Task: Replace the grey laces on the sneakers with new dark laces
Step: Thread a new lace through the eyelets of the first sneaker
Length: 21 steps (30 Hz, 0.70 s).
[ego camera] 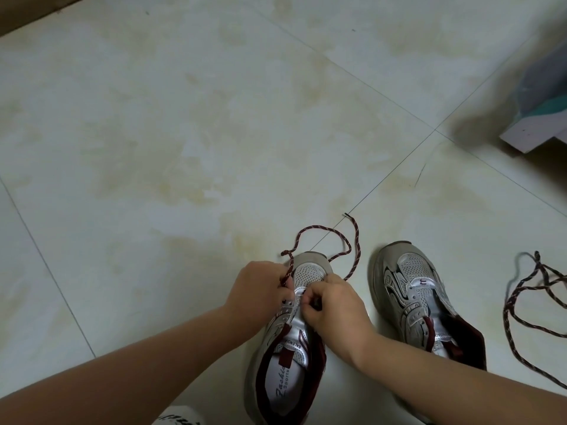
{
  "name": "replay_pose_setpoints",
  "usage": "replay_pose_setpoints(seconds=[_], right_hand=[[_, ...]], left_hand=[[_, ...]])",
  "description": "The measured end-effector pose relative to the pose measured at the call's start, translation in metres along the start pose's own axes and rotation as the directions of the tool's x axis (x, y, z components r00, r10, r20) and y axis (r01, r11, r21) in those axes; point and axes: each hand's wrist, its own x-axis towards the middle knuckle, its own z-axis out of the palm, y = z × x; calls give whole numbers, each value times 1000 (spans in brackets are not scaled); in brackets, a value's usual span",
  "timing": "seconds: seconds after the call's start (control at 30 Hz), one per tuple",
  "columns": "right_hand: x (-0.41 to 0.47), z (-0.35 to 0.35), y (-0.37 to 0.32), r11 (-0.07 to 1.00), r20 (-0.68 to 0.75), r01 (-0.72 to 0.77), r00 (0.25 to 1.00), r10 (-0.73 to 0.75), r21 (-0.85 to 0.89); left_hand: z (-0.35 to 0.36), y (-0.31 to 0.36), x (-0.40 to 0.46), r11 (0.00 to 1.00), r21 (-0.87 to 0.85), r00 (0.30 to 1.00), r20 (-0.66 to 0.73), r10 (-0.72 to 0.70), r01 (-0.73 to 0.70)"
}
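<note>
Two silver and maroon sneakers stand on the tiled floor, toes pointing away from me. Over the left sneaker [288, 363] my left hand [260, 289] pinches one end of a dark red speckled lace [334, 237] at the lowest eyelets. My right hand [331, 305] grips the other part of that lace just across the tongue. The loose lace loops on the floor past the toe. The right sneaker [420, 302] has no lace in it. A second dark lace [521, 305] lies in loose loops at the far right.
Pale marbled floor tiles [214, 133] fill most of the view. A grey and teal box [540, 108] sits at the upper right. A brown edge [27, 10] runs along the top left corner. A white printed sleeve or cloth [178, 418] shows at the bottom.
</note>
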Motion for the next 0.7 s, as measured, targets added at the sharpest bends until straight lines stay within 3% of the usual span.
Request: replay_pose_setpoints(seconds=[0.13,0.23,0.37,0.5,0.7], right_hand=[[0,1,-4,999,-20,-2,1000,1,-38],[3,2,-6,997,-32,-1,999,-1,-75],[6,4,-6,994,-34,19,999,-22,-107],[7,6,-4,997,-39,26,999,-29,-76],[6,6,-2,999,-62,33,997,-36,-38]], left_hand=[[-2,-3,-1,982,-170,996,-7,-88,85],[-2,-6,-4,978,-199,997,53,-51,60],[0,-12,-3,967,-237,996,13,-90,90],[1,-9,-4,847,-482,964,-18,-265,224],[1,-10,-8,700,-654,933,23,-359,286]])
